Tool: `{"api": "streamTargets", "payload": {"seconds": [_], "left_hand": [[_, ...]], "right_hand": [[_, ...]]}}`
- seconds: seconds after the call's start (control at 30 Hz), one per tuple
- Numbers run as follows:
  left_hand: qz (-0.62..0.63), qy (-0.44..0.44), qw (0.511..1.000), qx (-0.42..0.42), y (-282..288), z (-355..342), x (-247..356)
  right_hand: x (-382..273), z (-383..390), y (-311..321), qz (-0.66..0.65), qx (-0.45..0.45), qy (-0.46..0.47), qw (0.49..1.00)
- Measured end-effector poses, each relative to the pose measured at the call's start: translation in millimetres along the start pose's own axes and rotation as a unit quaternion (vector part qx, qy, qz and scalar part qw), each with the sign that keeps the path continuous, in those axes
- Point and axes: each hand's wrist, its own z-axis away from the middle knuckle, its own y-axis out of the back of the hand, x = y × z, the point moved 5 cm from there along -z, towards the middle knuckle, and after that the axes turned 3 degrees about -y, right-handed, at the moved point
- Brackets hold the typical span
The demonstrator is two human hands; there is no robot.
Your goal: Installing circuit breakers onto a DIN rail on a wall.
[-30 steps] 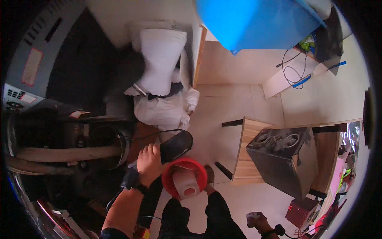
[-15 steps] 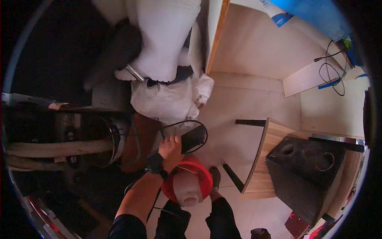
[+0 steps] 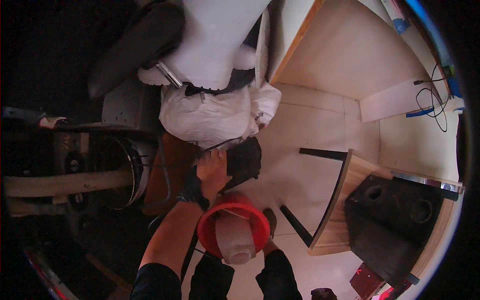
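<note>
My left hand [image 3: 213, 172], with a black band at the wrist, is closed at the left edge of a black, box-like thing [image 3: 244, 161]. The fingers curl toward its far side, and their tips are partly hidden. A thin black cable [image 3: 227, 144] runs past the fingertips. Just nearer than the hand, a red bucket [image 3: 206, 234] stands between my legs. Inside it leans a translucent whitish plastic container [image 3: 235, 237], its round mouth toward me. My right hand is out of sight.
White sacks [image 3: 207, 115] lie beyond the hand, under a white chair-like form [image 3: 212, 45]. To the right, a wooden stool [image 3: 327, 215] with black legs adjoins a black box with round openings [image 3: 387, 220]. A pale thick hose [image 3: 70, 183] crosses the dark left side.
My left hand has moved slightly farther away. The cable loop seen around the black thing now looks flattened, and the black thing shows more of its surface. The view has shifted a little.
</note>
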Motion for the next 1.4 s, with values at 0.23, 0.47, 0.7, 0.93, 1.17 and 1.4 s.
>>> {"api": "streamTargets", "payload": {"seconds": [0.23,0.47,0.7,0.93,1.17,1.4], "left_hand": [[0.074,-0.016,0.995,0.066,11,15,-26],[0.154,0.038,0.975,0.153,19,92,-82],[0.112,0.244,0.929,0.254,78,197,-217],[0.371,0.395,0.760,0.359,-2,285,-349],[0.567,0.350,0.514,0.540,69,273,-397],[0.588,0.404,0.474,0.516,64,279,-462]], "right_hand": [[-34,3,-18,0.149,0.005,0.122,0.981],[-51,3,-40,0.014,-0.039,-0.013,0.999],[-85,4,-79,0.159,0.023,0.043,0.986],[-94,-22,-95,0.179,-0.080,0.023,0.980],[-114,-12,-129,0.162,-0.084,0.025,0.983],[-112,-23,-140,0.208,-0.109,0.035,0.971]]}}
